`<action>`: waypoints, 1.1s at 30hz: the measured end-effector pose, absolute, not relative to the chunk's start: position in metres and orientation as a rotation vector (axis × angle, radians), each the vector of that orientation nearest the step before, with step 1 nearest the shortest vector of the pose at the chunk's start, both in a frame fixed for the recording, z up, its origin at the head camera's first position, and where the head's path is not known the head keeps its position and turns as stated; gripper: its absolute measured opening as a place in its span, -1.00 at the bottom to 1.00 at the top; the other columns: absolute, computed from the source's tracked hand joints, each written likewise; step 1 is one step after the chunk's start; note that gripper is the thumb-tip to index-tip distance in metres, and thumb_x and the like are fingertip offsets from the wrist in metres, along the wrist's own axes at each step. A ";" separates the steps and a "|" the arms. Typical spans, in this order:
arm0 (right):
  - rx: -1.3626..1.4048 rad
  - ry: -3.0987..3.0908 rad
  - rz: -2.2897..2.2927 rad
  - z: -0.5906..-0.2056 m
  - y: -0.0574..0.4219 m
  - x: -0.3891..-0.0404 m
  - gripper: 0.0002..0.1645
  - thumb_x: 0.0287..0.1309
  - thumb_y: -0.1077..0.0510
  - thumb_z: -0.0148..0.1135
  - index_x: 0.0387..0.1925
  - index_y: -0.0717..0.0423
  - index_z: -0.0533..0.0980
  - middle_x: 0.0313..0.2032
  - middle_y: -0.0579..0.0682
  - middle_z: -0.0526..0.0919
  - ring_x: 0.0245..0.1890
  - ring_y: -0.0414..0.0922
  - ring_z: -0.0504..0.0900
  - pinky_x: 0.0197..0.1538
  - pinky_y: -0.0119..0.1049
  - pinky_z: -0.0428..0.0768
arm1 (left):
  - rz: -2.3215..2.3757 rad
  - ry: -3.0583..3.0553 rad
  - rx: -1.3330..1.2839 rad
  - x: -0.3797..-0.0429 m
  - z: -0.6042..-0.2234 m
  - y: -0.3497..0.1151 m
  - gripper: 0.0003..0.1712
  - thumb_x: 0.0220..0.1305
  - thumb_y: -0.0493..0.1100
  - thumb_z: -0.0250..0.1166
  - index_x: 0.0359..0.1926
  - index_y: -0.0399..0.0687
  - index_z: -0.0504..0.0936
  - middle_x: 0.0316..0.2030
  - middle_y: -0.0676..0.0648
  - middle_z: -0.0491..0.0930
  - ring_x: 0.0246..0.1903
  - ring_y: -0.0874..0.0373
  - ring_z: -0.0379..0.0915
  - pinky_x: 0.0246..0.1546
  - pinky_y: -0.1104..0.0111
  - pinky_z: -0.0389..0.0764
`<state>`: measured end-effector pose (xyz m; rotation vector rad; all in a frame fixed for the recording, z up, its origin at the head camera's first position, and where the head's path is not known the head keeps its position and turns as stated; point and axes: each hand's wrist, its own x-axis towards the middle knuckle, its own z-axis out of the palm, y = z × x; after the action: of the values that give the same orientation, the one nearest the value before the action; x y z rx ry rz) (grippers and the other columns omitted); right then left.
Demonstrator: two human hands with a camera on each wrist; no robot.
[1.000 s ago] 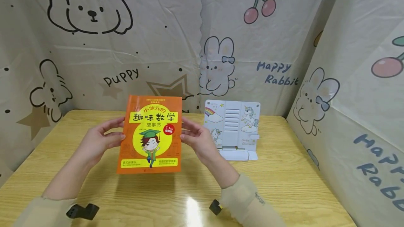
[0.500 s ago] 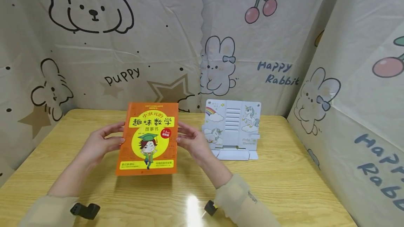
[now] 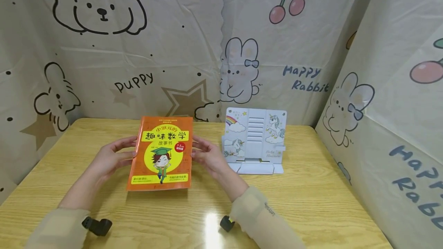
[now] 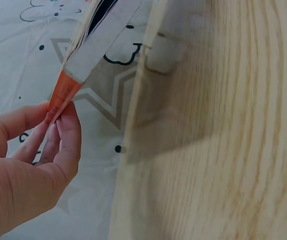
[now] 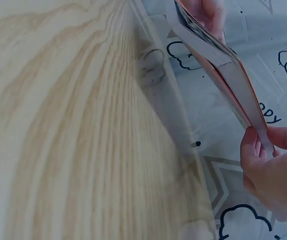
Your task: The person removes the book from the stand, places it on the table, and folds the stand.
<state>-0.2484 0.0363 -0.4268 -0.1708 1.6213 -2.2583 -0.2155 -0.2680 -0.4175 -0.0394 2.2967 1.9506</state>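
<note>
An orange children's book [image 3: 160,156], its cover showing a cartoon child in a green graduation cap, is held between both hands with the front facing me. My left hand [image 3: 110,158] pinches its left edge, thumb in front and fingers behind. On the opposite edge my right hand [image 3: 209,158] grips it the same way. In the left wrist view the spine end of the book [image 4: 68,90] sits between thumb and fingertips. From the right wrist view the lower side of the book [image 5: 233,82] shows, pages slightly parted, above the wood surface.
A white book stand [image 3: 255,137] with unicorn and rainbow pictures stands upright on the wooden table [image 3: 304,203], right of the book. Cloth with cartoon prints [image 3: 187,49] hangs behind the table and along its sides.
The book has come down and a little to the left, tilting back so its cover looks shorter. Both hands have moved with it, still gripping its edges.
</note>
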 end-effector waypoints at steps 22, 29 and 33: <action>-0.044 1.572 -2.269 -0.440 0.010 -0.268 -0.29 0.04 0.60 0.07 0.23 0.13 0.41 0.09 0.19 0.51 -0.20 -0.10 0.60 -0.13 -0.31 0.64 | 1.861 2.294 -0.073 -0.238 -0.435 -0.284 -0.23 0.28 -0.25 0.22 0.42 -0.21 0.08 0.30 -0.32 0.14 -0.21 0.36 0.52 -0.13 0.30 0.65; -0.043 1.622 -2.241 -0.447 0.005 -0.274 -0.29 0.05 0.59 0.07 0.26 0.15 0.37 0.12 0.23 0.49 -0.20 -0.09 0.59 -0.04 -0.24 0.63 | 1.794 2.321 -0.087 -0.244 -0.436 -0.287 -0.22 0.27 -0.25 0.23 0.42 -0.24 0.08 0.29 -0.35 0.15 -0.22 0.36 0.53 -0.14 0.30 0.65; -0.040 1.657 -2.218 -0.451 0.003 -0.275 -0.29 0.03 0.59 0.08 0.24 0.16 0.38 0.09 0.22 0.51 -0.24 -0.10 0.59 -0.07 -0.23 0.64 | 1.763 2.317 -0.099 -0.247 -0.439 -0.289 -0.22 0.27 -0.26 0.22 0.42 -0.24 0.07 0.30 -0.36 0.15 -0.22 0.36 0.53 -0.12 0.31 0.64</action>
<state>-0.2753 0.0030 -0.4506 -0.0399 1.6569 -2.2184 -0.2472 -0.2889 -0.4388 -0.0987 2.3169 1.7631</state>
